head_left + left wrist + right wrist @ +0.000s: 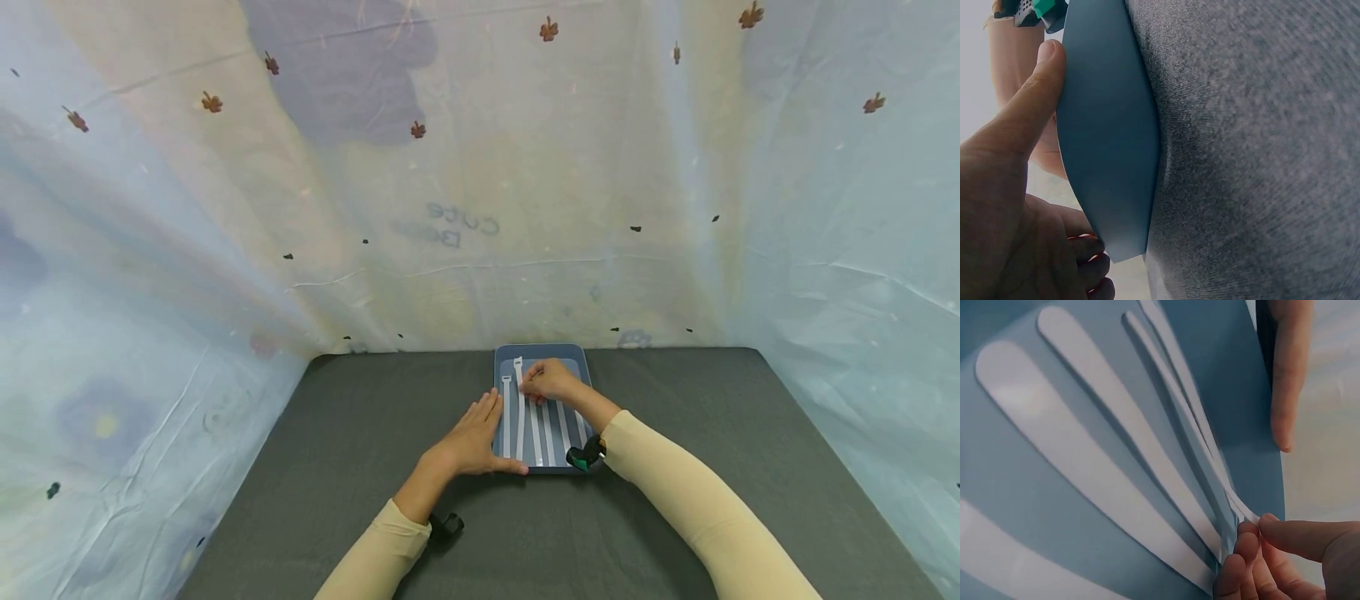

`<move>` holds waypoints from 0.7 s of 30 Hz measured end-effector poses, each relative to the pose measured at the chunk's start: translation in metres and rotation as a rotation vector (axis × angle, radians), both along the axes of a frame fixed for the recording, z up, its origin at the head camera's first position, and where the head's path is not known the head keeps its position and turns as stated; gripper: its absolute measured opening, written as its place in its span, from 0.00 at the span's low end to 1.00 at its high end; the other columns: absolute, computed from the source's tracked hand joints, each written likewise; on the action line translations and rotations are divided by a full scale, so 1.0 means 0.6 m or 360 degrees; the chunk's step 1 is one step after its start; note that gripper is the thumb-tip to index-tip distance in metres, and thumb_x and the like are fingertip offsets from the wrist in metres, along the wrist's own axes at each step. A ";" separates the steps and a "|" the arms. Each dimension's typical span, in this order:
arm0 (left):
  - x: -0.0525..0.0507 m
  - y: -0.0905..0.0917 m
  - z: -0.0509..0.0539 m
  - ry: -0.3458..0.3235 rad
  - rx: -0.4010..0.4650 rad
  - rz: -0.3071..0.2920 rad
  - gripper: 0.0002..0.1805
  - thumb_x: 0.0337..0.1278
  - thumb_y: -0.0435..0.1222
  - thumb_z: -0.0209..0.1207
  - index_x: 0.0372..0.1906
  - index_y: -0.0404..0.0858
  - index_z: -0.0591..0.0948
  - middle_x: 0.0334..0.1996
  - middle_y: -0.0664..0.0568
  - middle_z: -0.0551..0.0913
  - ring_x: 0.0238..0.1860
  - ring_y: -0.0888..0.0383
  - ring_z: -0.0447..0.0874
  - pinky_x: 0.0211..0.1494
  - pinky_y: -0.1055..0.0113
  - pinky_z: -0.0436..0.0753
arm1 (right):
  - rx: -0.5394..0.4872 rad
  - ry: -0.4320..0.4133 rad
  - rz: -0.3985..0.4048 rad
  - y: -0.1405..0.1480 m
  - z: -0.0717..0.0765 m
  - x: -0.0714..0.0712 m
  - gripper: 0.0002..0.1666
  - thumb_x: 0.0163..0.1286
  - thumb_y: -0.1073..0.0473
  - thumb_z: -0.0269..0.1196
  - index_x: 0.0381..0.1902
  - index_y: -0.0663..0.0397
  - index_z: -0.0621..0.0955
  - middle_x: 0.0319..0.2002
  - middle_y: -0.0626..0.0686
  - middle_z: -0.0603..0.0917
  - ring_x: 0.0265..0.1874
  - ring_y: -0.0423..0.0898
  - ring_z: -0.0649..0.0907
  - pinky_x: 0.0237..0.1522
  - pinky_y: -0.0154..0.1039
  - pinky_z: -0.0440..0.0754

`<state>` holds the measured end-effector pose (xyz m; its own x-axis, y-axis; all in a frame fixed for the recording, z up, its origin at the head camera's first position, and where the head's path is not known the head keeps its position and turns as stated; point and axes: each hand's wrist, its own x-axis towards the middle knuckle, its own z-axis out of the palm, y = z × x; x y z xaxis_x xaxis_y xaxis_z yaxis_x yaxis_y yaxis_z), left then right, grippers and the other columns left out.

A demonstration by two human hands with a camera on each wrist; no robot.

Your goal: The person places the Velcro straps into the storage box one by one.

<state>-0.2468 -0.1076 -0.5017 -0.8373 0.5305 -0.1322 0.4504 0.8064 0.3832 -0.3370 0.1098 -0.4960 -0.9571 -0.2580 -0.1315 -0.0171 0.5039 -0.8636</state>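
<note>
A blue-grey rectangular tray (540, 347) holds several flat white straps (1079, 462), laid side by side lengthwise. Their near ends are rounded; two at the left show slotted, buckle-like heads at the far end. My right hand (553, 381) reaches over the tray and pinches one strap (521, 429) between thumb and fingers, lifting it slightly off the tray floor. My left hand (467, 437) rests around the tray's near left corner, fingers straight along the left side. Its thumb (1041, 78) touches the near rim. My right hand and forearm partly cover the straps on the right.
The tray lies near the far edge of a dark grey cloth-covered table (405, 383). A pale patterned sheet (525, 167) hangs behind and at both sides. Black devices are strapped at my left wrist (446, 527) and right wrist (585, 454).
</note>
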 end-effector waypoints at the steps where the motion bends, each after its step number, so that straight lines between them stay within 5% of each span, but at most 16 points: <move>1: 0.000 0.000 0.000 -0.0006 -0.0002 0.0001 0.72 0.56 0.69 0.71 0.87 0.31 0.46 0.88 0.39 0.39 0.88 0.45 0.37 0.88 0.50 0.47 | 0.0011 0.0003 0.0001 0.000 -0.002 -0.002 0.05 0.74 0.66 0.70 0.41 0.65 0.85 0.30 0.58 0.88 0.27 0.50 0.87 0.32 0.41 0.88; 21: -0.004 0.001 -0.002 -0.0005 -0.0016 0.0004 0.72 0.56 0.69 0.71 0.87 0.31 0.45 0.88 0.38 0.40 0.88 0.44 0.38 0.88 0.48 0.48 | 0.0143 0.0009 0.0042 0.001 -0.018 -0.019 0.05 0.73 0.66 0.71 0.39 0.62 0.85 0.28 0.54 0.87 0.24 0.44 0.84 0.28 0.35 0.86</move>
